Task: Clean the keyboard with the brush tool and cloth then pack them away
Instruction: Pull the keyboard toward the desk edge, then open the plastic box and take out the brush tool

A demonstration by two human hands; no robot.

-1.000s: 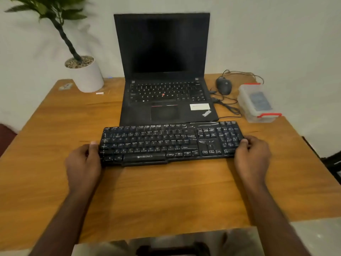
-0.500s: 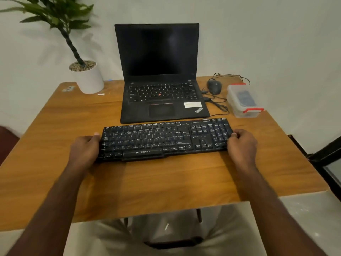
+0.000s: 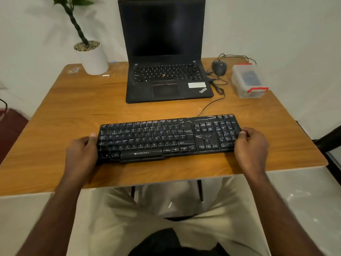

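While gripped, keyboard (image 3: pixel 168 138) near table (image 3: pixel 55 111) edge

Your left hand (image 3: pixel 81 154) and right hand (image 3: pixel 251 145) are bare, with no rings, watch or gloves. Back from each grip, your forearms run bare and sleeveless to the frame's edge. Below them, you wear light beige trousers (image 3: pixel 212 228).

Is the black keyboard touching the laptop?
Apart. The head view shows bare wooden table between the keyboard and the laptop.
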